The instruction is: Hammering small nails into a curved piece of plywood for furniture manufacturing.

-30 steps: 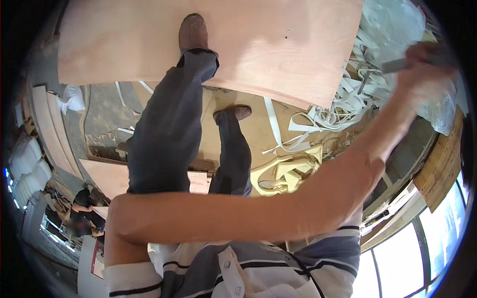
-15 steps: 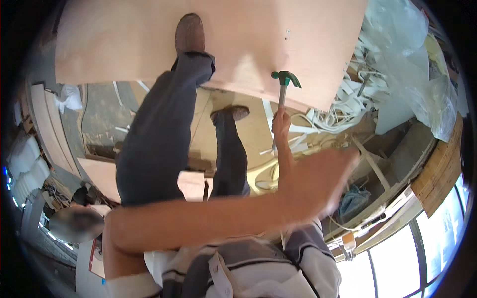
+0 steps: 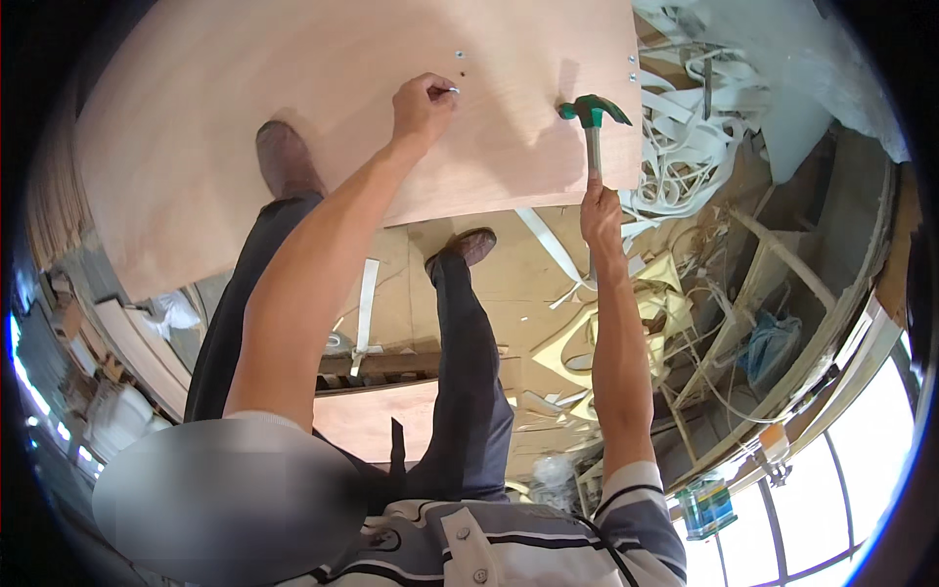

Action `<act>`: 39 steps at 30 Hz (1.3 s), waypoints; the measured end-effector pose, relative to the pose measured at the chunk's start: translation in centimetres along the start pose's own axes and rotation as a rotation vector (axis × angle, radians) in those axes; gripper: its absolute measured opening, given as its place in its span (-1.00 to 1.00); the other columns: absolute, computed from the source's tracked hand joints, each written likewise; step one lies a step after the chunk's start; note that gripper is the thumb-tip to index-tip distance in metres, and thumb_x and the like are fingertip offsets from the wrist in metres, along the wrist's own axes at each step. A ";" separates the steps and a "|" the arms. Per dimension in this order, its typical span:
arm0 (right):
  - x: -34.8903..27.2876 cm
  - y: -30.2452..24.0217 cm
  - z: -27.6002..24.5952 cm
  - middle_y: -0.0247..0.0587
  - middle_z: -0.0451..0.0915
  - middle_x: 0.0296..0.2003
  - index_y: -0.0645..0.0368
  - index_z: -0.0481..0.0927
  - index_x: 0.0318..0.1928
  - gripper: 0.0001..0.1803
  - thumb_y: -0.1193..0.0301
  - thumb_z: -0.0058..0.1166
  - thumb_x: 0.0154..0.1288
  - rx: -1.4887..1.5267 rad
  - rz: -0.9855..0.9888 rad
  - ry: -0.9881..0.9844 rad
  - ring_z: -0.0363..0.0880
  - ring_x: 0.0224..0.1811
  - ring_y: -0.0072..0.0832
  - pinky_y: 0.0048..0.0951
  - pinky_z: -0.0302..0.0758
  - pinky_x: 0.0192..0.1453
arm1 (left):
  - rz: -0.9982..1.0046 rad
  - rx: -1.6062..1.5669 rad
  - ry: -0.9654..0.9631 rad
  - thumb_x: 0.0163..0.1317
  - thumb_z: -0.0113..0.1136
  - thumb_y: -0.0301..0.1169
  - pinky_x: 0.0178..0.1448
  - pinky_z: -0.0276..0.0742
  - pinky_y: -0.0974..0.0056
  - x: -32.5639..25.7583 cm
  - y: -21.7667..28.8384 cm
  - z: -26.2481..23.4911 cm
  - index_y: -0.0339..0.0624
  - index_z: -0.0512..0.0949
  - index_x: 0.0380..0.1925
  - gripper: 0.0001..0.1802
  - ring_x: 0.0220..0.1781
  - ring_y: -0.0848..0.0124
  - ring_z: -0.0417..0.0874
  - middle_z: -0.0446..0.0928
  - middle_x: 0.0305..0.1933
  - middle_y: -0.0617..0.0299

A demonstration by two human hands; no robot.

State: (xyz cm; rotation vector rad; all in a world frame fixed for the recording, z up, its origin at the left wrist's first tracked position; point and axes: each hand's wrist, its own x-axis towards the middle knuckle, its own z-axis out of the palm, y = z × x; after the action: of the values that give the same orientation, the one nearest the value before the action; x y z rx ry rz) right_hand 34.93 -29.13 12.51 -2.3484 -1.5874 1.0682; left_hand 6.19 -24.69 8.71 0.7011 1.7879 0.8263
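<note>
My left hand (image 3: pixel 423 110) reaches over the plywood sheet (image 3: pixel 205 166) in a pinch. Between thumb and fingertips it grips a small shiny metal fastener (image 3: pixel 453 91), too small to tell its exact kind. Just beyond the fingertips there is a small dark hole (image 3: pixel 463 73) in the sheet, with a metal fitting (image 3: pixel 460 55) above it. My right hand (image 3: pixel 602 217) is wrapped round the handle of a claw hammer (image 3: pixel 591 111) with a green head. The hammer is held head-up near the sheet's right edge, apart from the left hand.
My left shoe (image 3: pixel 288 159) rests on the plywood; my right shoe (image 3: pixel 464 247) is on the brown floor (image 3: pixel 489 313). White strips (image 3: pixel 685 161) lie tangled right of the sheet. Yellow offcuts (image 3: pixel 572 342) and a wooden frame (image 3: pixel 782 254) are at the right.
My left hand has swung from low across my body out over the plywood, now pinching the metal fastener. The right hand keeps the hammer. The view has shifted.
</note>
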 end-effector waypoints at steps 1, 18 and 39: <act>-0.3 0.0 0.0 0.41 0.39 -0.61 0.51 0.49 -0.54 -0.30 0.02 -0.26 0.40 -0.021 -0.063 0.070 0.45 -0.45 0.27 -0.02 0.34 -0.43 | 0.053 0.076 0.034 0.01 0.23 -0.48 -0.24 0.53 0.32 1.0 -1.2 0.8 -0.26 0.62 -0.41 -0.88 -0.39 0.44 0.62 0.62 -0.45 0.16; -2.1 -0.6 3.6 -0.01 0.18 -0.78 0.43 0.35 -0.65 -0.31 0.02 -0.24 0.42 0.155 -0.023 0.020 0.10 -0.68 -0.38 -0.21 0.19 -0.59 | 0.445 0.251 0.078 0.01 0.26 -0.41 -0.28 0.50 0.29 5.5 -3.3 1.8 -0.24 0.66 -0.42 -0.85 -0.44 0.37 0.60 0.61 -0.47 0.10; -1.0 1.8 1.8 0.12 0.26 -0.73 0.45 0.39 -0.56 -0.34 0.02 -0.22 0.40 0.068 -0.045 -0.005 0.19 -0.66 -0.21 -0.15 0.26 -0.52 | -0.016 0.281 -0.299 0.01 0.29 -0.42 -0.47 0.43 0.41 8.3 -0.1 1.0 -0.38 0.64 -0.39 -0.78 -0.56 0.53 0.47 0.52 -0.57 0.26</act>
State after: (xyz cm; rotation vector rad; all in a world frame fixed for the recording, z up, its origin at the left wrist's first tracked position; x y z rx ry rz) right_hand 35.02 -31.25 10.88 -2.2574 -1.5726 1.1007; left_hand 4.37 -18.16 3.85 0.9392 1.6476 0.4345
